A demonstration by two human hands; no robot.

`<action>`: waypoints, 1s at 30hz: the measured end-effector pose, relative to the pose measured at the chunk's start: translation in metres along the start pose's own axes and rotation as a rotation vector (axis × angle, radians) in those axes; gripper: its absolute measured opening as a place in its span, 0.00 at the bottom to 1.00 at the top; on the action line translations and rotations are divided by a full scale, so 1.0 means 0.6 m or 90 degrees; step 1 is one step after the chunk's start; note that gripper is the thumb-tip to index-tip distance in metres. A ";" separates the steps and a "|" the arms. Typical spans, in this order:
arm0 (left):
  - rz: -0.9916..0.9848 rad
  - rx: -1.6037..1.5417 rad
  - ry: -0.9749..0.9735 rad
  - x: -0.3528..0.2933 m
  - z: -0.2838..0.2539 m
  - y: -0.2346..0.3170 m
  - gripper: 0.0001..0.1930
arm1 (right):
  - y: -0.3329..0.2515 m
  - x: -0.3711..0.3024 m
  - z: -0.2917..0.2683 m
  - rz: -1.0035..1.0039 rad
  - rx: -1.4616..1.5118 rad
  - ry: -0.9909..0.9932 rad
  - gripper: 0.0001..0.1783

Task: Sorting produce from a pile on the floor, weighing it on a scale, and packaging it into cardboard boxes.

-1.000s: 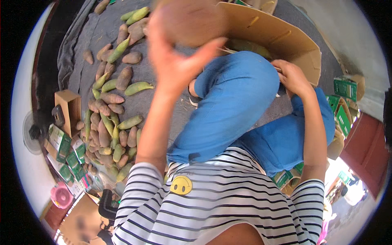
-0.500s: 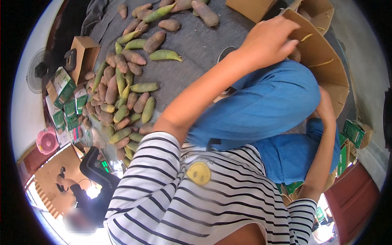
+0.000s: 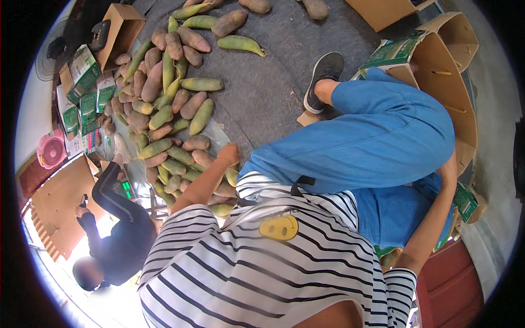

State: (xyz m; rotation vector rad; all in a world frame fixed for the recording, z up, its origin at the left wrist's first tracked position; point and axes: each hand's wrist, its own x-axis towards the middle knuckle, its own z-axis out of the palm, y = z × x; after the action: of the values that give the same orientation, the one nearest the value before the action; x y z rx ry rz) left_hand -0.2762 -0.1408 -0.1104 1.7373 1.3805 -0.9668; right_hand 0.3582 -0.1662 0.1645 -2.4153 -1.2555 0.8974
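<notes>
While seated on the dark mat [image 3: 273, 87] with legs in blue trousers [image 3: 377, 142] folded to the right, a person in a black-and-white striped shirt [image 3: 262, 273] reaches the left hand [image 3: 228, 154] down to the near edge of a heap of green and brownish-purple oblong fruits [image 3: 169, 120]. That hand rests with fingers curled on the fruits at the near end of the pile; whether it actually grips one cannot be told from this angle. The right hand [image 3: 449, 170] lies out at the right, behind the bent knee and just beside an open cardboard box [image 3: 445, 82]; its fingers are hidden, so its state cannot be told either. A grey shoe [image 3: 324, 74] on the person's foot sits on the mat at the far end of the trousers, touching a scrap of cardboard. More fruits [image 3: 240, 44] lie scattered apart at the far side of the mat. At far left a smaller open carton [image 3: 121, 27] stands near a stack of green-printed flat cartons [image 3: 82, 87], with a pink basket [image 3: 51, 150] below them. At near left, another person in dark sleeves [image 3: 117, 218] bends over beside a small scale with a green lit display [image 3: 127, 188].
</notes>
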 end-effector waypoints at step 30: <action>0.080 0.339 0.441 0.194 -0.321 -0.012 0.14 | 0.008 0.009 -0.002 -0.064 0.004 -0.028 0.15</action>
State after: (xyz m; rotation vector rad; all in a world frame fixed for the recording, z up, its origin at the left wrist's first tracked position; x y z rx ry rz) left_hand -0.2416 0.0816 -0.1226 2.7054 1.4672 -0.7239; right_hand 0.3641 -0.1647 0.1610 -2.3163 -1.3738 0.9283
